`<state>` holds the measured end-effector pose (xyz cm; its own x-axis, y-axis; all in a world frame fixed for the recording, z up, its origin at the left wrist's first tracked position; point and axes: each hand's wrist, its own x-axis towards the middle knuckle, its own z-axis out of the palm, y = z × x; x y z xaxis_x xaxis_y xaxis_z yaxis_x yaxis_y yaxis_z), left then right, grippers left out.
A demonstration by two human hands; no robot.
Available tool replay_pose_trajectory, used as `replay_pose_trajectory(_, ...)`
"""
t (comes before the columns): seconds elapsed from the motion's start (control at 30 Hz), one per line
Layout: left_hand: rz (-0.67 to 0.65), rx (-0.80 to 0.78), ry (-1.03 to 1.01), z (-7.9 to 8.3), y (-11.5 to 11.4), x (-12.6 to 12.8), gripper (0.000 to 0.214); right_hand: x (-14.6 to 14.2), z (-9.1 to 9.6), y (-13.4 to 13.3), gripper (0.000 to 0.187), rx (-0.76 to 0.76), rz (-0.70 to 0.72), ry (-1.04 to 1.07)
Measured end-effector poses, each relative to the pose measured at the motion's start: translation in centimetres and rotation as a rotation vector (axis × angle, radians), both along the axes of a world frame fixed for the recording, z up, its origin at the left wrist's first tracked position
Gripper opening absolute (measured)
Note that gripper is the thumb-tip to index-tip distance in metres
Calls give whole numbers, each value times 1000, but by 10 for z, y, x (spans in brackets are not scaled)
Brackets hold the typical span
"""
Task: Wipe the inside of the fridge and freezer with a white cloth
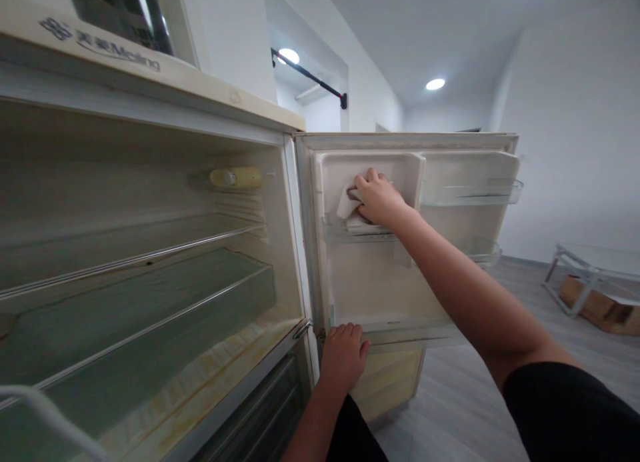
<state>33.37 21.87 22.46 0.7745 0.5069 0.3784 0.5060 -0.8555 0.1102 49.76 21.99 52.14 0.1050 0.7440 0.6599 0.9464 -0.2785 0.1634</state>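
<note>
White walls and ceiling lights frame an old fridge (pixel 200 92) standing wide open, its glass shelves (pixel 150 255) bare, the cabinet floor stained yellow along the front. Over to the fridge door (pixel 400 289), swung out to the right. The right hand (pixel 379 199) is up in the door's top left compartment, fingers bunched around a white cloth (pixel 346 203) and pressing it flat against the inner panel, just above the clear door rack (pixel 360 230). Down at the door's bottom edge, near the hinge-side corner, the left hand (pixel 343 355) curls closed over the lip. By the look of it, that grip braces the door so the push above doesn't swing it. Far right, a low glass table (pixel 590 262) sits on the floor beside a cardboard box (pixel 600 309), well apart from the action.
</note>
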Motion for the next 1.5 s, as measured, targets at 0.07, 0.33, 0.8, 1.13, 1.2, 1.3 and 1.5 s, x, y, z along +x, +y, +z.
replay_pose_trajectory(0.07,-1,5,-11,-1,0,1,15,-6,2,6,34,-42,104,23)
replay_pose_trajectory(0.33,2,2,-27,-3,0,1,14,-3,9,9,31,-442,468,238)
replay_pose_trajectory(0.8,-18,-21,-46,-2,1,0,12,27,1,-29,30,-71,564,236)
replay_pose_trajectory(1.13,2,-3,-43,-5,0,1,11,-45,-81,-52,51,102,501,-234)
replay_pose_trajectory(1.2,4,0,-37,-4,0,0,10,-52,-92,-34,55,172,348,-237)
replay_pose_trajectory(1.3,4,1,-28,-4,0,-1,10,-58,-92,-13,52,244,210,-199)
replay_pose_trajectory(1.5,-31,-3,-42,-9,5,-3,12,-71,-88,1,36,342,132,-229)
